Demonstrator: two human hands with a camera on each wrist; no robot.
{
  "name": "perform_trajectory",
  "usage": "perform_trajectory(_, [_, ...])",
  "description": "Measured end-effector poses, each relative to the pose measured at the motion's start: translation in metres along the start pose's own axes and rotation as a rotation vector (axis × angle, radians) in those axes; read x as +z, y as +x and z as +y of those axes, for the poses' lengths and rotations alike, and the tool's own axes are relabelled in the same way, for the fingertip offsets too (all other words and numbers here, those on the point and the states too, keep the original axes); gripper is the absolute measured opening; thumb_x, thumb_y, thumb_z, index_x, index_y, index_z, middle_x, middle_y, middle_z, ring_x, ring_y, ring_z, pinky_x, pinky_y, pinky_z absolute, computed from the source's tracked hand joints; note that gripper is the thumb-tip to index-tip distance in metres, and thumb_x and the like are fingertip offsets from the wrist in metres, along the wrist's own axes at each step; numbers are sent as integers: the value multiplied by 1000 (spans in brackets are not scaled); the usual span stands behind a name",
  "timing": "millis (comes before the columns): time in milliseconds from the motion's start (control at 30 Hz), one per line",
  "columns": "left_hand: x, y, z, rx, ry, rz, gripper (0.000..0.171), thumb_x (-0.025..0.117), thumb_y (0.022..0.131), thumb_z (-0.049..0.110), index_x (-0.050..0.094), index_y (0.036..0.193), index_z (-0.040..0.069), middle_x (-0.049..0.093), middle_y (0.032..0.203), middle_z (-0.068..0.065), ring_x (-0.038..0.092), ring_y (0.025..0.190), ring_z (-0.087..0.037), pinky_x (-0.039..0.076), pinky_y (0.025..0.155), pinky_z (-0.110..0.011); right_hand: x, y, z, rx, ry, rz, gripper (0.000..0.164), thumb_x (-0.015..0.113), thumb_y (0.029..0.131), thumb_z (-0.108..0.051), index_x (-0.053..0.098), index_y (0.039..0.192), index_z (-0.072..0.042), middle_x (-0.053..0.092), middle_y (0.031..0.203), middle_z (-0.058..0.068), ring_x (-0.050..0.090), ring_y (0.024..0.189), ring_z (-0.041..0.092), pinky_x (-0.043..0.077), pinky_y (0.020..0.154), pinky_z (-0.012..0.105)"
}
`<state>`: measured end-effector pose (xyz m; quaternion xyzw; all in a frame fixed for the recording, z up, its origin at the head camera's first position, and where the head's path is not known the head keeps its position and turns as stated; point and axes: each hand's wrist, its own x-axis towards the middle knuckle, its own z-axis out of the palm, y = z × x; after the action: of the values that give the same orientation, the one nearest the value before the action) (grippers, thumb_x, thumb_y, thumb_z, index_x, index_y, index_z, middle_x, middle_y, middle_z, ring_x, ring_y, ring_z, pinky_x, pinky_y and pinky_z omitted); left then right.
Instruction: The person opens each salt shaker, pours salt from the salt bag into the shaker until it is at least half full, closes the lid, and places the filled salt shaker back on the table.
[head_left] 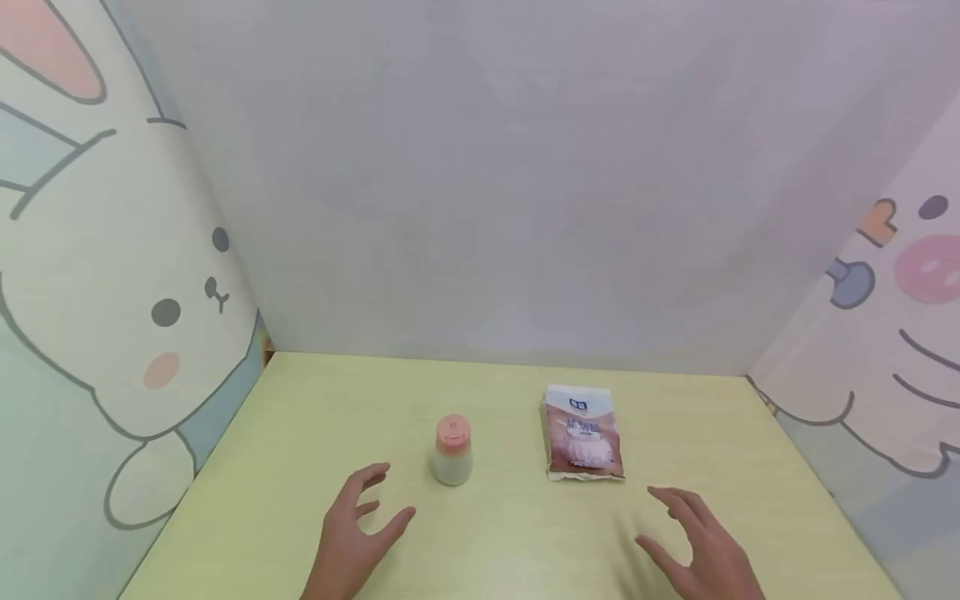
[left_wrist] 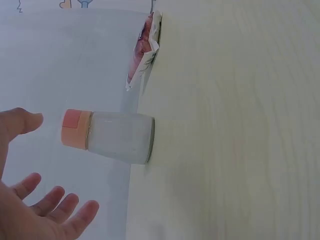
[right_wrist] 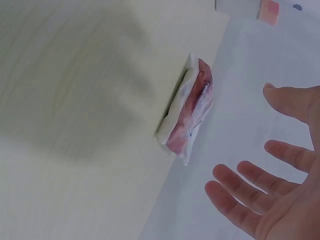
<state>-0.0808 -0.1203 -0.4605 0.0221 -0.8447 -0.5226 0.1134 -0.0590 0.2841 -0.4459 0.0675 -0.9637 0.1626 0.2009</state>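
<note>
A small clear jar with a pink-orange cap (head_left: 453, 450) stands upright left of the table's middle, its contents hard to make out. To its right a brown and white printed packet (head_left: 583, 433) lies flat. My left hand (head_left: 352, 529) hovers in front and to the left of the jar, thumb and fingers spread, touching nothing. In the left wrist view the jar (left_wrist: 120, 136) sits just beyond the parted fingers. My right hand (head_left: 705, 546) is in front and to the right of the packet, also apart from it; the right wrist view shows the packet (right_wrist: 187, 107) beyond its loose fingers.
A pale yellow wooden table (head_left: 495, 533) carries both things. Behind it rises a plain grey-white curtain (head_left: 495, 183). Cloths with cartoon animals hang at the left (head_left: 97, 250) and right (head_left: 885, 350) sides of the table.
</note>
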Motion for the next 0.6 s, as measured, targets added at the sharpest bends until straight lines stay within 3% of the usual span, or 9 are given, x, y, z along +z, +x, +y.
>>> perform_trajectory(200, [4, 6, 14, 38, -119, 9, 52, 76, 67, 21, 49, 111, 22, 52, 112, 8, 50, 105, -14, 50, 78, -33, -3, 10, -9, -43, 14, 7, 53, 75, 63, -40, 56, 109, -21, 51, 103, -11, 53, 74, 8, 42, 48, 22])
perform_trajectory(367, [6, 11, 30, 50, -154, 18, 51, 77, 66, 13, 51, 110, 16, 53, 110, 5, 51, 103, -19, 50, 76, -36, -5, 18, -13, -74, 31, 11, 53, 75, 64, -40, 55, 110, -22, 50, 102, -14, 52, 76, 7, 41, 48, 22])
perform_trajectory(500, [7, 13, 28, 44, -168, 11, 50, 77, 66, 12, 52, 109, 15, 54, 108, 4, 52, 102, -18, 50, 77, -37, -5, 19, -16, -87, 48, 2, 53, 74, 65, -40, 55, 111, -22, 49, 102, -15, 50, 76, 5, 40, 47, 20])
perform_trajectory(600, [12, 17, 12, 53, -191, 5, 51, 78, 65, 17, 52, 109, 19, 54, 108, 7, 51, 101, -14, 50, 76, -35, -5, 18, -18, -85, 53, 2, 53, 75, 64, -40, 55, 110, -22, 48, 102, -16, 49, 75, 5, 39, 47, 20])
